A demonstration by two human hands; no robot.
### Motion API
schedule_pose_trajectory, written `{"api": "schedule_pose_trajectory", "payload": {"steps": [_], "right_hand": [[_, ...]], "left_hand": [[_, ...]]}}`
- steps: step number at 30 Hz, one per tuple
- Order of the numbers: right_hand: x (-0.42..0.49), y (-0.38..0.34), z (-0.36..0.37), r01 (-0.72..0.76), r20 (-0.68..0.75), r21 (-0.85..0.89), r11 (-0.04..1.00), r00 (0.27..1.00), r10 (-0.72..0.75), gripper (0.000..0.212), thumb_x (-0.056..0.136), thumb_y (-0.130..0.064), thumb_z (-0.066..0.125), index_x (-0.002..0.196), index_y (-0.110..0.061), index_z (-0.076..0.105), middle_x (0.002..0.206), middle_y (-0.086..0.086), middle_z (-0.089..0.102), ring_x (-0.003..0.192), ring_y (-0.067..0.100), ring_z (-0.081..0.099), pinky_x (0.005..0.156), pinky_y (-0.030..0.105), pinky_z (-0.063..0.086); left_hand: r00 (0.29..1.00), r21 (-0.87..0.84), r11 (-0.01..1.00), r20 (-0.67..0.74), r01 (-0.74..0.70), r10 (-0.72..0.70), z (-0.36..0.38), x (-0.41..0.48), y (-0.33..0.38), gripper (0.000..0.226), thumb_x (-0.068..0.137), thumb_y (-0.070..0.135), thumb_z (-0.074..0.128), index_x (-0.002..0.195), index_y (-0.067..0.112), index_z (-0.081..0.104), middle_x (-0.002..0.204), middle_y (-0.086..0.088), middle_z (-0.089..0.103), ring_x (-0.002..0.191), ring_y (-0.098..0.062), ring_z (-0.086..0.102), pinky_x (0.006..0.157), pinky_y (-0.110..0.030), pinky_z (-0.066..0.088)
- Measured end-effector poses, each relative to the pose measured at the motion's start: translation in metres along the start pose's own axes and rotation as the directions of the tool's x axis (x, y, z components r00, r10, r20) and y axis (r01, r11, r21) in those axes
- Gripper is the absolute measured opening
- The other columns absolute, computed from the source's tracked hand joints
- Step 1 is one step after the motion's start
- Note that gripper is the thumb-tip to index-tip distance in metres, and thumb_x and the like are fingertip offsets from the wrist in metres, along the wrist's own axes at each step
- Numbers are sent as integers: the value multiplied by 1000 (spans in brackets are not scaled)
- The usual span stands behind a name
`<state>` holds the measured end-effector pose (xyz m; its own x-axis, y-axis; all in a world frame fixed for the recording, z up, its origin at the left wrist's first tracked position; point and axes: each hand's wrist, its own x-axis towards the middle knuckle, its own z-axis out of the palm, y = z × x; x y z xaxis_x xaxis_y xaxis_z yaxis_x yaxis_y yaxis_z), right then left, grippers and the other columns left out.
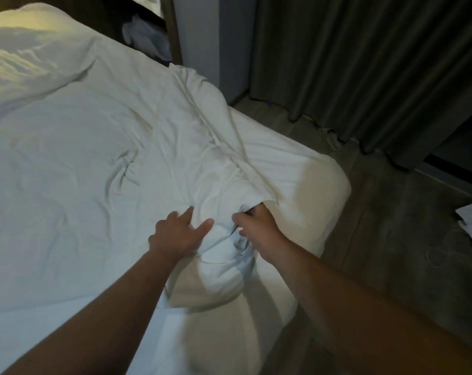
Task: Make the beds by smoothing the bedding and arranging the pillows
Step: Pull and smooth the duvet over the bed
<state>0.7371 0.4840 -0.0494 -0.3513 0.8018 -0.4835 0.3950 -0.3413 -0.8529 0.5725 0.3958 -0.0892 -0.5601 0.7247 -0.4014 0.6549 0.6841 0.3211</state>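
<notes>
Pillow (26, 58): apparently a pillow, at the bed's far left corner.
Duvet (94, 163): rumpled across the bed, bunched short of the right edge.
Left hand (175, 231): flat, fingers spread, pressing the duvet, likely to pin it.
Right hand (256, 228): fingers curled round a bunched fold, probably to pull it toward the near right corner.
Mattress (318, 190): bare at that corner.
Curtain (364, 63): well apart, no obstacle.

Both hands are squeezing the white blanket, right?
Not quite. Only the right hand squeezes the white blanket. The left hand is open on it with straight fingers, as the head view shows.
</notes>
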Motion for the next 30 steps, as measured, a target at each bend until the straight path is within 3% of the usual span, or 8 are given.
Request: {"api": "schedule_pose_trajectory", "payload": {"steps": [5,7,10,13,17,19,21,30], "right_hand": [[18,-5,1,125,-185,-150,981,971,-152,37,85,-25,67,119,-12,61,118,4,66,110,18,60,95,24,45],[31,-12,-8,134,-256,-185,973,950,-180,30,89,-17,63,117,-5,63,120,9,65,115,21,58,94,18,39],[58,-24,-29,131,-295,-170,977,939,-177,24,91,-9,60,114,-1,63,119,14,65,114,25,59,93,20,40],[89,-34,-50,107,-281,-169,980,947,-152,28,91,-6,58,119,-2,60,122,13,63,116,25,58,98,23,40],[117,-44,-65,31,-226,-14,999,974,-33,55,84,-30,67,132,-10,50,129,4,59,121,22,55,109,37,40],[123,-46,-71,-45,-146,45,998,988,51,81,73,-43,76,140,-15,39,133,-1,54,123,19,52,110,35,39],[131,-44,-80,-45,-53,-40,998,998,43,92,74,-32,79,147,-20,25,137,-7,44,127,13,43,109,25,29],[201,-46,-205,185,-141,-224,957,965,-220,51,92,-6,57,141,-12,43,140,5,51,132,20,45,104,17,30]], "left_hand": [[991,-153,980,8,-130,133,-3,1,2,86,70,89,31,143,42,31,139,2,52,127,-27,49,106,-41,40],[982,-221,962,-140,-158,129,-12,7,-8,77,76,76,48,137,28,50,135,1,57,124,-21,54,104,-32,41],[921,-75,997,-390,-34,2,-22,26,-17,81,72,76,51,131,20,51,136,-12,52,122,-34,51,103,-46,41],[941,-400,888,-144,228,-307,-26,41,-5,107,66,74,64,145,16,24,146,-19,38,133,-37,39,108,-49,35],[957,-543,823,-111,167,-268,-22,55,20,86,71,51,76,138,19,34,130,-8,57,118,-29,55,96,-39,45],[963,-597,797,-151,92,-224,-20,62,42,59,76,38,76,125,26,45,111,4,64,101,-21,62,84,-32,46],[967,-619,785,-179,34,-182,-16,67,69,47,82,31,72,124,27,51,108,7,65,95,-17,62,81,-30,44],[952,-710,703,-194,30,-237,10,90,232,60,93,27,59,146,10,36,149,-3,40,135,-18,37,103,-21,25]]}}
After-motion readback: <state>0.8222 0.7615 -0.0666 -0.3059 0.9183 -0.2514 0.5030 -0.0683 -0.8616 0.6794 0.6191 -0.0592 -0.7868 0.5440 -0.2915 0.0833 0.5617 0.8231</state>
